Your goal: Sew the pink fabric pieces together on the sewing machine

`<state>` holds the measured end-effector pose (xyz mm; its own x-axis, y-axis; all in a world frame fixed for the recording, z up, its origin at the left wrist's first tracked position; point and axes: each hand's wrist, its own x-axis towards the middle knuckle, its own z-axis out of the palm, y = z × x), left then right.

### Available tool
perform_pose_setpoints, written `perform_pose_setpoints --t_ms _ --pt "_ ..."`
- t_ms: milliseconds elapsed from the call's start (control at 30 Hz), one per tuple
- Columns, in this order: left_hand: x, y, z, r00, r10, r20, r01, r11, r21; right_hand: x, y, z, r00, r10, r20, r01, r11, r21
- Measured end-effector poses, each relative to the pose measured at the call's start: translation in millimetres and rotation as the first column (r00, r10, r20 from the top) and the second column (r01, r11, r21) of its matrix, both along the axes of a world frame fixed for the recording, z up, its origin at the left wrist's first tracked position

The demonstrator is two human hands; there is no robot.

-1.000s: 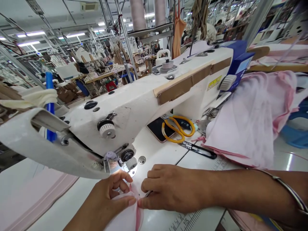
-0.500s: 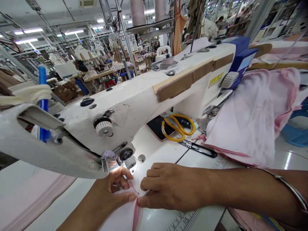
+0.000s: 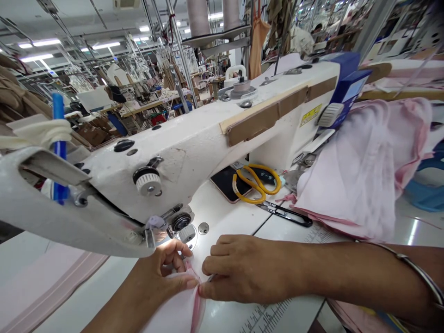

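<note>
Pinching pale pink fabric [image 3: 175, 305] in left hand [image 3: 166, 270], right hand [image 3: 237, 270] clamped on metal object [image 3: 211, 278]

Left fingers [image 3: 177, 248] nudged slightly forward, needle plate [image 3: 194, 241] now closer. Left thumb [image 3: 185, 282] farther ahead of right thumb [image 3: 212, 291].

1. Pale pink fabric [image 3: 173, 305] here, deeper pink along its edge!
2. Sewing machine [image 3: 197, 132] in white, blue at one end.
3. Scissors [image 3: 255, 184] flash yellow handles; thread snips [image 3: 299, 218], black.
4. White bench [image 3: 229, 224], black ruler markings [image 3: 268, 319]!
</note>
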<state>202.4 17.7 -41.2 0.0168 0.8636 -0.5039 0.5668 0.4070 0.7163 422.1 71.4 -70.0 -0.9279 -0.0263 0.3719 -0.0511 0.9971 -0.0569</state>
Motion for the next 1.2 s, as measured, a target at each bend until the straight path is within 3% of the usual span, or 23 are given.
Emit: perform_pose_setpoints --t_ms 267,500,767,1200 --pt "-3.3 -1.1 -5.9 0.998 0.032 0.060 -0.033 0.999 0.010 0.6 0.0 -0.6 1.000 0.001 0.010 -0.001 1.000 0.008" --pt "6.0 0.3 1.5 0.999 0.029 -0.013 -0.029 0.999 0.023 1.2 0.9 0.6 1.000 -0.003 0.016 0.002 1.000 0.028" --pt "8.7 0.9 6.3 0.995 -0.016 -0.099 0.015 1.000 -0.005 -3.0 1.6 -2.5 0.996 -0.074 -0.043 0.069 0.991 -0.113" --pt "7.0 1.3 3.6 0.995 -0.017 -0.097 0.017 1.000 0.004 -4.7 -2.3 -2.5 1.000 -0.008 -0.011 0.008 0.998 -0.055"
